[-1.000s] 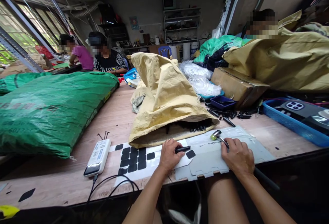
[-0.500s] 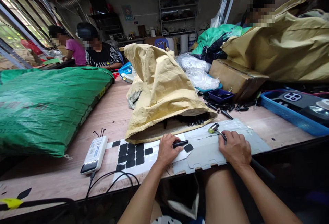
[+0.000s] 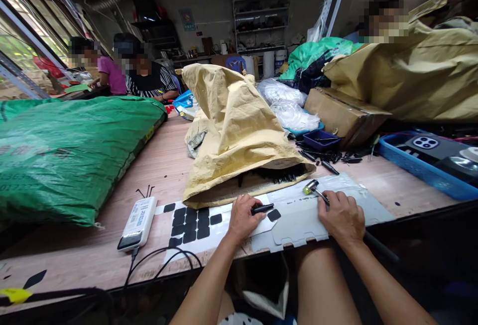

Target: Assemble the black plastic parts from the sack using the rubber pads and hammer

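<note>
My left hand [image 3: 244, 217] is closed on a black cylindrical piece [image 3: 263, 208] just above a white sheet. A single black rounded square [image 3: 274, 215] lies right beside that piece. My right hand [image 3: 342, 217] is wrapped round the handle of a small hammer [image 3: 311, 187], whose head has a yellow-green face and points left over the grey board [image 3: 298, 223]. Several black rounded squares [image 3: 190, 226] are laid out on the sheet to the left. Behind both hands, an open tan sack [image 3: 239, 136] shows black pieces in its mouth.
A white power bank [image 3: 138, 223] with cables sits left of the sheet, near a big green sack [image 3: 74, 156]. Loose black pieces [image 3: 329, 167], a purple tray [image 3: 321, 139], a cardboard box [image 3: 341, 113] and a blue tray [image 3: 421, 165] are at right. People sit farther back.
</note>
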`<state>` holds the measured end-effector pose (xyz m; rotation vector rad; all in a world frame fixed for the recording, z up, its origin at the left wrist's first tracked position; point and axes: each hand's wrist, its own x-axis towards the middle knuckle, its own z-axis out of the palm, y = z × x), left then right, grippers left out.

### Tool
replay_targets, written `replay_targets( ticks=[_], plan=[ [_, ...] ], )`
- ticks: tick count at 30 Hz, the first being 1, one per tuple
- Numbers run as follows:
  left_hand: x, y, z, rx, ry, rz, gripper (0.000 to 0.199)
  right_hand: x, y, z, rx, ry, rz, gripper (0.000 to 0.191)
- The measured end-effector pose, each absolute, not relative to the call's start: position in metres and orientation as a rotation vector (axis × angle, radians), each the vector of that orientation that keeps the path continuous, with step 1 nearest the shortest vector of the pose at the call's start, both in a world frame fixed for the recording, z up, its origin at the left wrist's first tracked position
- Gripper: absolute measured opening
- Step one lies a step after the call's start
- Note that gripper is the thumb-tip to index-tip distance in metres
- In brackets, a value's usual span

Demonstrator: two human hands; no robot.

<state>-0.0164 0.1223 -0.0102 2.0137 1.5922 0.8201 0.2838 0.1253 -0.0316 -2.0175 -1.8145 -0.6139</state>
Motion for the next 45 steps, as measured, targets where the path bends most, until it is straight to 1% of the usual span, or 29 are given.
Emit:
replay_targets(
  ticks=[9,14,45],
  plan=[
    [-0.017,0.1222,-0.0114,1.998,1.574,0.848,0.024,0.284,0.1263,-0.0327,-2.019,-1.812,-0.605,0.023],
    [-0.0167,0.1231,-0.011,1.985,1.572,0.846,0.021,0.2832,0.1262,-0.0334,-2.022,-1.784,-0.604,0.023],
    [-0.0168,0.1235,-0.0119,1.974,1.571,0.857,0.019,0.2816,0.1249,-0.0293,-2.042,-1.806,-0.606,0.022]
  ],
)
